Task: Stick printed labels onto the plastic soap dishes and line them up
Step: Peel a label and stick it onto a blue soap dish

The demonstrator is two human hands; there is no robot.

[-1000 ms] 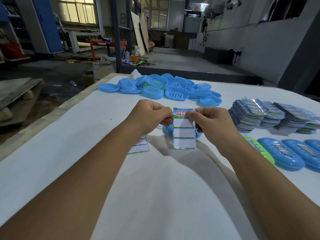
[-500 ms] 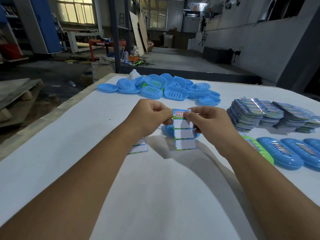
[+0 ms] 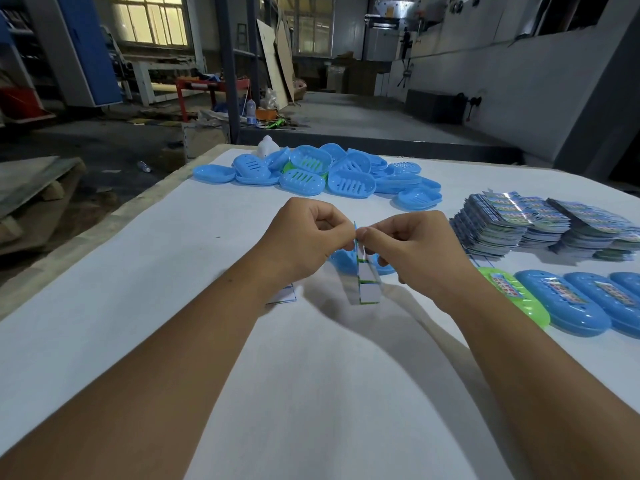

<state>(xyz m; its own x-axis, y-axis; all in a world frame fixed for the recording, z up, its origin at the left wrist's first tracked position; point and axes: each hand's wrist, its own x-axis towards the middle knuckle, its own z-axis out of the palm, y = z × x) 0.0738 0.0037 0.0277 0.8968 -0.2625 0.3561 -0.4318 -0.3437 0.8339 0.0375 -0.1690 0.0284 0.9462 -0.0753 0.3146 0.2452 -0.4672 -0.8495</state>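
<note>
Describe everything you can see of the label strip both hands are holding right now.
The label strip is a narrow paper sheet with green-edged white panels stacked along its length, looking like glossy backing paper. It hangs in the air above the white table, turned nearly edge-on to the camera and slightly blurred. The left hand and right hand pinch its top end between thumb and fingers, seemingly peeling it. A blue soap dish lies behind it, partly hidden.
</note>
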